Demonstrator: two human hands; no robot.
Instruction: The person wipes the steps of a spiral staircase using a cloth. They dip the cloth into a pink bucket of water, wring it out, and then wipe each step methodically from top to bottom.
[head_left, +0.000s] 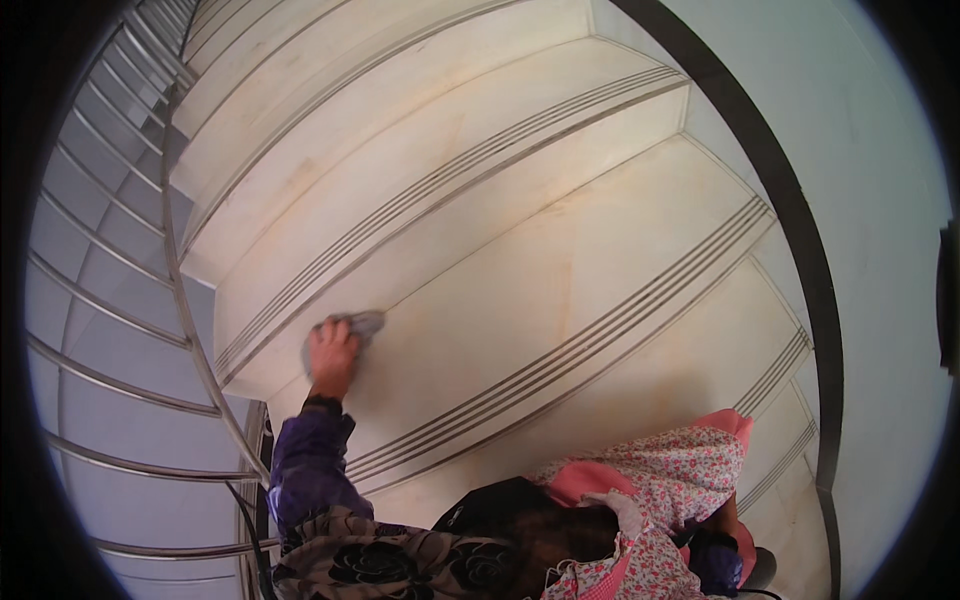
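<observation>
My left hand (334, 354) presses a grey cloth (366, 324) onto the left part of a pale stair tread (480, 300). The cloth lies bunched under my fingers, beside the foot of the riser (442, 225), and looks slightly blurred. Low at the right, my right hand (726, 516) is only partly visible. The pink-trimmed floral apron (675, 465) covers much of it, so its fingers and anything in them are hidden. Dark grooved strips (570, 356) run along the front of the tread.
Curved metal railing bars (127, 240) border the stairs on the left. A black skirting band (795, 187) follows the pale wall (885, 225) on the right. More steps (322, 90) rise ahead. A dark cable (251, 525) hangs near the railing at the lower left.
</observation>
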